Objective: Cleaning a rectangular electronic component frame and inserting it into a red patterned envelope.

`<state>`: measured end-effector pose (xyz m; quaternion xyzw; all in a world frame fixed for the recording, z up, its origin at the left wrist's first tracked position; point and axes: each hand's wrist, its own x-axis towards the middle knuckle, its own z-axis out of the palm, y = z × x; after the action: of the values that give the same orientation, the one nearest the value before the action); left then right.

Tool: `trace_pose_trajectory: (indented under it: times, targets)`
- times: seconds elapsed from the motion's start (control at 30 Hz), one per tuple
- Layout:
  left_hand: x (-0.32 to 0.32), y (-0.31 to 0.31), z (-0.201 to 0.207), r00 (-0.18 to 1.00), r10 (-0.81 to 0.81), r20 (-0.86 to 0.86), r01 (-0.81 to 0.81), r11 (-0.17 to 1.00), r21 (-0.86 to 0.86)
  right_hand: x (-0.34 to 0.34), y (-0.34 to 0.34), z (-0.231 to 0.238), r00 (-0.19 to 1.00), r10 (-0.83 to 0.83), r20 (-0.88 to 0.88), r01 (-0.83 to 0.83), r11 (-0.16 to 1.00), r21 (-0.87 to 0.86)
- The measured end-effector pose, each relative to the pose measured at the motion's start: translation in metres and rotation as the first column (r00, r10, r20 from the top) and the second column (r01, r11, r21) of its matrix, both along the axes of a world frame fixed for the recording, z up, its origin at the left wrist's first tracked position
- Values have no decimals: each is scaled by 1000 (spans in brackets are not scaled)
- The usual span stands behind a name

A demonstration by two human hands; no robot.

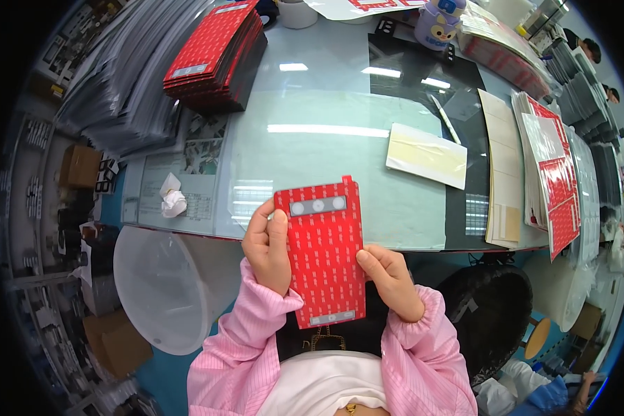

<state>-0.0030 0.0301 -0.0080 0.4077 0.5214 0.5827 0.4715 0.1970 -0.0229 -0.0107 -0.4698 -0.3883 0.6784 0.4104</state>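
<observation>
Between my two hands is a red phone-sized panel [326, 260] covered in small pale print. It has a grey strip with three pale circles near its top, a small red tab on the upper edge and a narrower grey strip at the bottom. My left hand [267, 246] pinches its left edge near the top, thumb in front. My right hand [392, 277] grips the right edge about halfway down. The panel is upright in front of my body, just at the table's near edge. Its back is hidden.
A stack of similar red panels [218, 59] lies at the far left beside tall piles of clear sheets [128, 76]. A yellowish pad [428, 155], a white pen [446, 118] and crumpled tissue [173, 197] rest on the glass-topped table [291, 152]. Bins [161, 291] stand below.
</observation>
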Motion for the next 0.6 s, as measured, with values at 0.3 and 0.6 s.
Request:
trace_pose_trajectory:
  times: [0.3, 0.6]
  targets:
    - [-17, 46, -13, 995, 95, 37, -96, 995, 26, -5, -14, -4, 981, 148, -124, -161, 982, -103]
    - [-21, 57, -17, 998, 52, 17, -52, 998, -45, -3, -12, 0, 974, 155, -166, -178, 975, -131]
